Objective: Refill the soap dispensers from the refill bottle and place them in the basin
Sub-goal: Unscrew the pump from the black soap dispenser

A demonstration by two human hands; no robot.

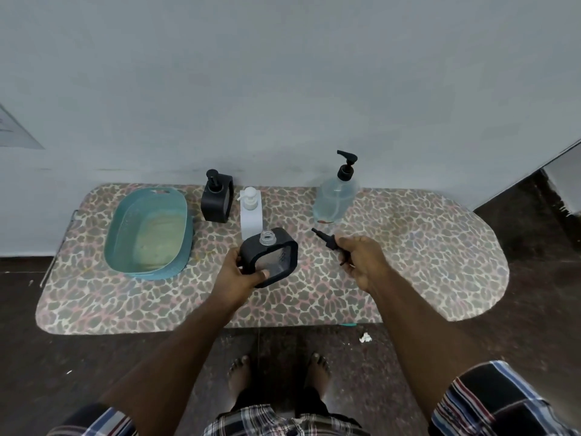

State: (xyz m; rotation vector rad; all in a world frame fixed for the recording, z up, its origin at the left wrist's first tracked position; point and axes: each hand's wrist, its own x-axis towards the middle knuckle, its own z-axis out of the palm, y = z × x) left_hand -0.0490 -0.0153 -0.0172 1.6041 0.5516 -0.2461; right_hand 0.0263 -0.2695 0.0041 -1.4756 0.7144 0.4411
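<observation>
Gripping a black dispenser (269,257) with its neck uncapped, the left hand (242,280) curls around its lower corner above the board (408,278). Right hand (366,262) closes on the pump (327,242). Basin (147,232) sits left, refill bottle (336,196) behind.

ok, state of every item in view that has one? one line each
held black dispenser: pump off, neck open, gripped by left hand
removed pump: gripped by right hand
refill bottle: upright, pump on, partly full
second black dispenser: upright, pump on
white dispenser: upright, pump on
basin: no dispensers inside
</observation>
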